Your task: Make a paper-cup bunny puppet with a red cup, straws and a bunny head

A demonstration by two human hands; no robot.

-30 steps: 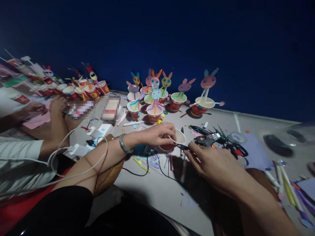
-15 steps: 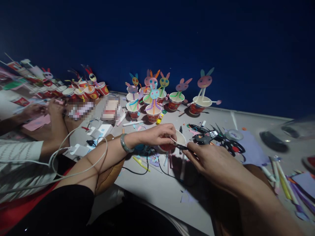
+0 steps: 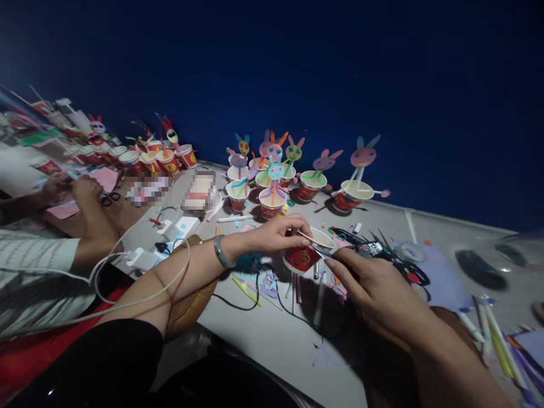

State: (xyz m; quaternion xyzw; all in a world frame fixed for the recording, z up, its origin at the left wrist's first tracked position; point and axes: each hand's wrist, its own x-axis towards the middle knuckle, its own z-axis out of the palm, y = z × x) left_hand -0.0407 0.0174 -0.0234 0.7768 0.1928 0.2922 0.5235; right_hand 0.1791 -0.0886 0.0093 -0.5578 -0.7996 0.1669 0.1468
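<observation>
My left hand is closed in a pinch on the near rim of a red paper cup with a white inside. My right hand is wrapped around a slim dark-handled tool with a narrow metal tip; its exact kind is unclear. The tip meets the cup near the rim, just beside my left fingertips. The cup is tilted and held above the table. Under it lie straws and paper scraps.
Paper cups with rabbit-faced figures stand along the blue wall. Scissors, a tape roll and purple paper lie to the right. White cables cross my left arm. A co-worker's hands handle pink paper at left.
The cup has come up and tilted, so more of its red side shows. The right hand's tool stays close to the rim. The whole view has shifted slightly.
</observation>
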